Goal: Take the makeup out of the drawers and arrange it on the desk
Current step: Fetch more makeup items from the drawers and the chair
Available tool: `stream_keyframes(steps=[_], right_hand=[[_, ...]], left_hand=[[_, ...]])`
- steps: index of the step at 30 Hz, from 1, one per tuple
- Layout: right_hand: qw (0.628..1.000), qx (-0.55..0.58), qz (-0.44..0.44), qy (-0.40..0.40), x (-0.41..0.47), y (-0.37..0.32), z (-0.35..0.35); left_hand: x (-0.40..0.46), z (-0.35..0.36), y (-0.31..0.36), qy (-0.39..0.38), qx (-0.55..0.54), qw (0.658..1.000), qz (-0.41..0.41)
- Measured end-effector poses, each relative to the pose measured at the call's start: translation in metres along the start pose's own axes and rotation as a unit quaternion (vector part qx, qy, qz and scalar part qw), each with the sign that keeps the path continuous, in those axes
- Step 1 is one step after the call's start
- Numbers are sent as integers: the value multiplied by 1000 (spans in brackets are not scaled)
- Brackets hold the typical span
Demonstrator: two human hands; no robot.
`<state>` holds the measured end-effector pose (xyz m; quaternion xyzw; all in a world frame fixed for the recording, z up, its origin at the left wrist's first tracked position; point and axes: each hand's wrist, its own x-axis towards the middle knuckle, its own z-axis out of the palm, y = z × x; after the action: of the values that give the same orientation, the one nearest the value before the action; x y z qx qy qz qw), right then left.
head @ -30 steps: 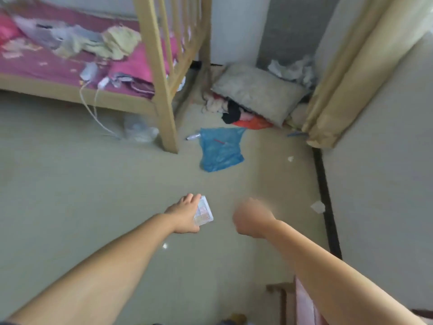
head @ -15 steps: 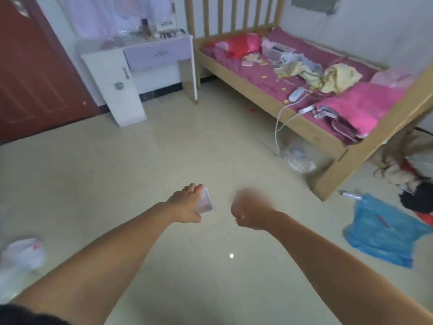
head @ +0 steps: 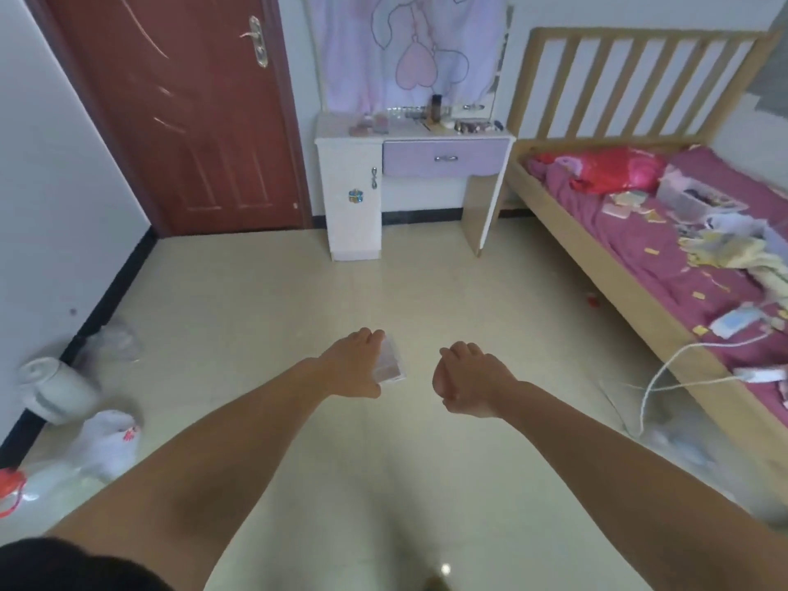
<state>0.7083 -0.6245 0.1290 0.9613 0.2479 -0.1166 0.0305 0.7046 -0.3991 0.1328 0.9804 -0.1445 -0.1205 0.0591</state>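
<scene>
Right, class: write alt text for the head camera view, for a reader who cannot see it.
A person's left hand holds a small clear case while the right hand curls empty, both stretched over a tiled floor toward a white dressing table with a shut lilac drawer, between a red door and a bed.

Both hands (head: 415, 371) extended, fingers curled.

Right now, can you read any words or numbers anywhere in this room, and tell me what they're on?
There is no text I can read.
Small case held in the left hand: a printed face, too blurred to read.
White bag on the floor: a red mark, too small to read.
Sticker on the desk cabinet door: only a picture, no words visible.
Makeup items on the desk: too small to tell.
</scene>
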Motion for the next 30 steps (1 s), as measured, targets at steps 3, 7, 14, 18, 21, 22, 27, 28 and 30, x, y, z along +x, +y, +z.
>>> stream_keyframes(steps=[3,7,14,18,21,22,27,28,30], right_hand=[[998,-31,-46,-6,62,26,-20],[994,-58,-89,-28,146,47,-38],[991,-46,-129,-8,319,58,-73],[992,-37,-117,-10,421,69,-104],[995,-20,-102,7,491,81,-132],[995,-11,-97,7,511,86,-139],[997,-3,-76,-4,612,118,-160],[997,-3,-75,-3,633,125,-163],[997,-9,-78,-2,679,142,-170]], left_hand=[[43,-12,-19,3,-29,999,-37],[91,-18,-59,-11,-36,996,-79],[202,-54,-169,0,-53,990,-134],[284,-92,-234,-2,-49,992,-120],[344,-128,-279,5,-41,994,-101],[363,-138,-293,5,-43,994,-97],[462,-168,-347,-8,-45,995,-91],[482,-171,-357,-9,-46,995,-88],[526,-179,-378,-6,-42,995,-86]])
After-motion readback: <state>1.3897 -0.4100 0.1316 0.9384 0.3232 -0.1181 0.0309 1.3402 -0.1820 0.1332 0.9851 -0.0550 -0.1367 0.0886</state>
